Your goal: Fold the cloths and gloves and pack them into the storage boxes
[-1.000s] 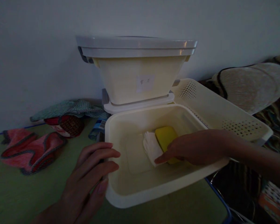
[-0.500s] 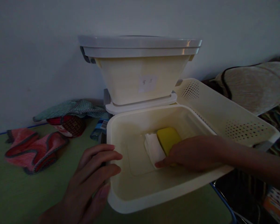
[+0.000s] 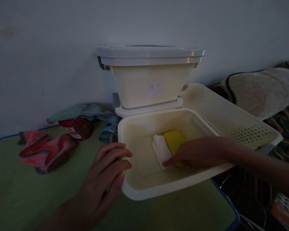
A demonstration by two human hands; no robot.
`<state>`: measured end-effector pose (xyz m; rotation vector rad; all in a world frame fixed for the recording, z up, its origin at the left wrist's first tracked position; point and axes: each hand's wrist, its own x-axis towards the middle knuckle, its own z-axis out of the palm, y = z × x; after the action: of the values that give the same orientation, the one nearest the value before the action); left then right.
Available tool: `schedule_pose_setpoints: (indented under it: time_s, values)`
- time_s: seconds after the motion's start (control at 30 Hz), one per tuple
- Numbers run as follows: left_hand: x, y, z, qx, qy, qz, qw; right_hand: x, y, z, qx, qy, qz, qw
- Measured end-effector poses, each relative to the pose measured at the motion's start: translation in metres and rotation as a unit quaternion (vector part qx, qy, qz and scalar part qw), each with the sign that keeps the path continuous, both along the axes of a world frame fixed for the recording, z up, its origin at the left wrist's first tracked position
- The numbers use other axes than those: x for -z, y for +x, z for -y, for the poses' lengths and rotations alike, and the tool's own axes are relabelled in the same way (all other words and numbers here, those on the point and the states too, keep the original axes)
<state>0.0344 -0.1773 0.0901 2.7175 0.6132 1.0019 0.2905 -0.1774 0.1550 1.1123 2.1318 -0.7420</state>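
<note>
Both my hands at the cream bin [image 3: 162, 190], middle of the frame
Right hand's [image 3: 201, 152] inside, fingers bent at the yellow item [image 3: 174, 140], one tip on the white cloth [image 3: 161, 148]; can't tell if they're gripping. Left hand's [image 3: 102, 181] half-open at the left rim. Pink cloth [image 3: 45, 150]'s on the surface [image 3: 21, 199], frame left.

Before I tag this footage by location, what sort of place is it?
Probably a living space in a home: a plump beige cushion, a lidded storage bin and a pink cloth suggest it.
</note>
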Motion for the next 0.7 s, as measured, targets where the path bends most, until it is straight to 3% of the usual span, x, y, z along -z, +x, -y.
schedule_pose_setpoints:
  time_s: [0.17,0.57,0.7]
  values:
    - [-0.001,0.001,0.001,-0.004,-0.009,0.012,1.000,-0.004,0.003,-0.001,0.028,-0.016,-0.008,0.999]
    - [-0.003,0.004,0.001,0.000,-0.011,0.048,0.999,0.005,0.020,0.005,0.058,0.068,-0.151,0.985]
    - [-0.006,0.005,0.001,0.009,-0.016,0.056,0.998,0.003,0.024,0.010,0.085,0.157,-0.200,0.963]
